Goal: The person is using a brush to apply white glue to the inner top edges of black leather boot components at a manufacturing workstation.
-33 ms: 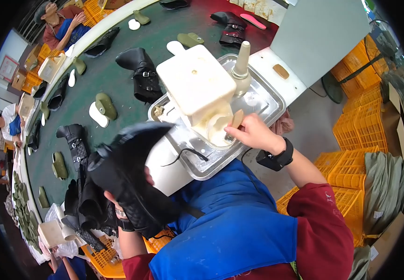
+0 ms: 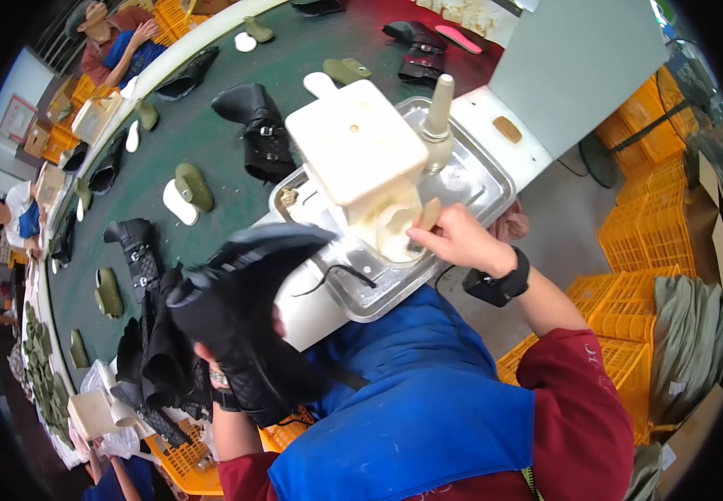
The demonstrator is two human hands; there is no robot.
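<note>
I have the left hand (image 2: 213, 363) wrapped around a black quilted leather boot (image 2: 240, 326), fingers on one side and the thumb showing on the other; much of the palm is hidden behind the boot. The boot is tilted over the person's lap, in front of a bright blue apron (image 2: 411, 409), its upper end blurred in my view.

On the right, the hand (image 2: 468, 242) pinches a short tan tool handle (image 2: 430, 215) between thumb and fingers. The tool's dark lower end sits at a round, open cream cup (image 2: 395, 230), which joins the base of a boxy cream plastic dispenser (image 2: 357, 138). The dispenser stands in a shallow silver metal tray (image 2: 499, 171), with a cream bottle with a tapered neck (image 2: 438, 138) just beside it. I see a thin black cord (image 2: 349, 270) across the tray's near edge.

Past the tray lies a dark green work surface (image 2: 179, 138). It bears a black buckled boot (image 2: 263, 138) near the dispenser and an olive-green piece (image 2: 194, 185) touching a white insole (image 2: 177, 204). More black boots (image 2: 163, 359) lie heaped left of the held one.
</note>
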